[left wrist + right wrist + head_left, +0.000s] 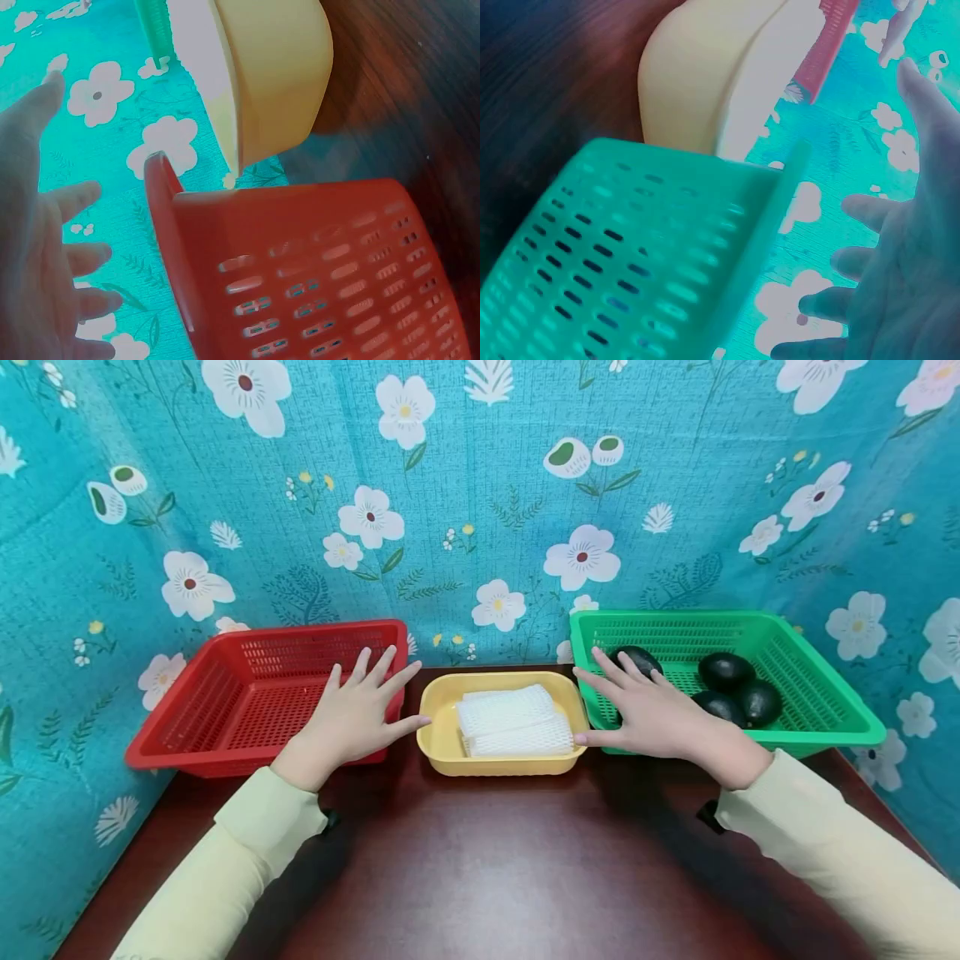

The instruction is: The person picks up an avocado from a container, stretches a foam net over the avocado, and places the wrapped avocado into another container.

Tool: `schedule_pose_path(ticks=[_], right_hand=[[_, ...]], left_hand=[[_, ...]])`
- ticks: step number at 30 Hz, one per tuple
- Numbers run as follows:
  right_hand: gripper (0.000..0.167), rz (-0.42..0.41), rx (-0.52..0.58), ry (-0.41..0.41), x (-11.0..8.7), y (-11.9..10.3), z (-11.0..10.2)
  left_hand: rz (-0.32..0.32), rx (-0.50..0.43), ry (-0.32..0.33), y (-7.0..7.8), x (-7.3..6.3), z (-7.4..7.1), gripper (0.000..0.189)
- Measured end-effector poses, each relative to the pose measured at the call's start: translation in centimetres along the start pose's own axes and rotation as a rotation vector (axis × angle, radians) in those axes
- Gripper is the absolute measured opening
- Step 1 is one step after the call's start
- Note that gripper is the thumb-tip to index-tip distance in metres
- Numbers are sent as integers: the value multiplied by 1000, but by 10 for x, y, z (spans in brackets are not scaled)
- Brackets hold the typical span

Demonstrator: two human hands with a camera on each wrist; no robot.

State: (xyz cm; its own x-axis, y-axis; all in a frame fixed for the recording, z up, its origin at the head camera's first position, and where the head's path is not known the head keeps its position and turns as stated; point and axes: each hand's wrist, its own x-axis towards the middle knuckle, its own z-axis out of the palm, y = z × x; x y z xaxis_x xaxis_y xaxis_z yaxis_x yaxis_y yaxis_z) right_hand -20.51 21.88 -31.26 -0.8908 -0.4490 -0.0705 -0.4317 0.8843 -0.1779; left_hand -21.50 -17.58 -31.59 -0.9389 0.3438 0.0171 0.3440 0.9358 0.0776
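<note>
Fingers spread, my left hand [348,718] hovers over the right side of a red basket [217,693], its thumb pointing toward a yellow tray [498,766]. White foam net sleeves [517,722] lie stacked in that tray. My right hand [648,710] is spread above the left part of a green basket [817,693], thumb near the tray's right rim. Several dark avocados [726,672] sit in the green basket, one partly hidden behind the right fingers. Both wrist views show the hands holding nothing, with the left hand [45,225] and right hand [885,255] raised beside the basket rims.
All three containers stand in a row at the back of a dark brown wooden table [480,868]. Close behind them hangs a teal floral cloth [450,527], which also runs along both sides.
</note>
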Motion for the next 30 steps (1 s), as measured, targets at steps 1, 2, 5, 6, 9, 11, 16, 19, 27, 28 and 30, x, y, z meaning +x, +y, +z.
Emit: schedule_pose_path(ticks=[1,2,5,6,9,11,16,19,27,28,30], right_hand=[[104,3,-6,-1,-3,0,-2],[103,5,-15,-3,-6,-1,-4],[106,10,-33,0,-15,-1,-9],[107,10,-39,1,-19,-1,-11],[107,4,-49,15,-29,0,-15],[106,-1,-53,28,-35,1,-17],[103,3,-60,55,-48,5,-21],[101,18,-67,68,-54,10,-23],[97,83,-76,63,-66,27,-27],[97,93,-71,62,-68,29,-27],[98,113,-59,62,-70,34,-28]], left_hand=[[8,-2,5,0,-1,-1,89],[17,1,12,-1,-1,-1,88],[49,8,41,-1,-2,-3,88],[60,10,51,-1,-3,-4,88],[97,16,83,0,-5,-5,87],[124,14,102,1,-7,-6,86],[193,-5,143,6,-11,-6,83],[234,-19,160,8,-13,-5,81],[369,-56,249,12,-14,4,73],[386,-52,262,13,-14,6,72],[418,-51,280,15,-14,8,69]])
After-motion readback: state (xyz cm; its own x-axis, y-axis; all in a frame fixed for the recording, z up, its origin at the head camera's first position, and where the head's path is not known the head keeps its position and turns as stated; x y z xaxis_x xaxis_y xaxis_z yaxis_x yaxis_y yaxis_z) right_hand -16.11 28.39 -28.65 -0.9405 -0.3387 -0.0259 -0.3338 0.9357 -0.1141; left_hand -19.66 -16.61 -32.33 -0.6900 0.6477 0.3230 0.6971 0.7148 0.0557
